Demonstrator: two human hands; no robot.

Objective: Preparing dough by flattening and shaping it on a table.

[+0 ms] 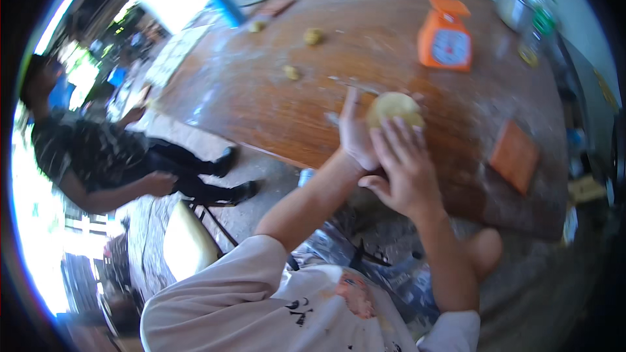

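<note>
A round, flattened piece of yellowish dough (397, 106) is held up over the wooden table, between my two hands. My left hand (359, 137) supports it from below and the side, its thumb standing up on the left. Across the near part of the dough lie the fingers of my right hand (403, 156), with its thumb spread to the left. Part of my left hand is hidden behind the dough and my right hand. Small lumps of similar dough (313, 36) lie farther back on the brown tabletop (371, 24).
An orange kitchen scale (445, 41) stands at the back right, near a metal pot (512, 4) and a plastic bottle (542, 24). A reddish-brown block (515, 157) lies on the right. Beyond the table's left edge is another person (93, 146), near a pale chair (190, 234).
</note>
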